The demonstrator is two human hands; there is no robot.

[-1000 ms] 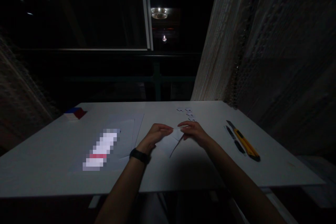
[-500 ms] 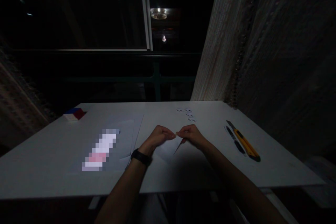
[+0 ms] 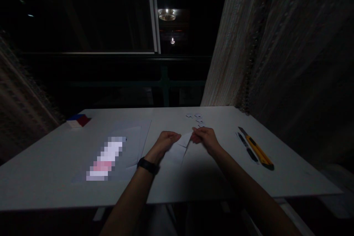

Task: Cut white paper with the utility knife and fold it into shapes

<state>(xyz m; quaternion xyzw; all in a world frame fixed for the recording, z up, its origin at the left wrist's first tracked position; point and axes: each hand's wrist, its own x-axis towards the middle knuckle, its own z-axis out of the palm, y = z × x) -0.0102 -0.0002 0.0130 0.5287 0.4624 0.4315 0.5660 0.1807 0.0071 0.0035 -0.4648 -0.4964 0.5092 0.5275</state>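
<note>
Between my hands is a white sheet of paper, raised over the table, with a crease or torn edge across its upper part. My left hand, with a dark band on the wrist, pinches its upper left edge. The fingers of my right hand are closed on the upper right corner, which stands up as a flap. Just beyond my right hand lie several small white paper pieces with dark marks. Whether the flap is folded or partly torn is hard to see in the dim light.
On the right of the white table lie a yellow utility knife and a dark pen. To the left are larger paper sheets under a pixelated bright object. A coloured cube sits at the far left.
My hands have moved apart, the right one going up and to the right with the paper's corner. More of the sheet and its crease now shows between them.
</note>
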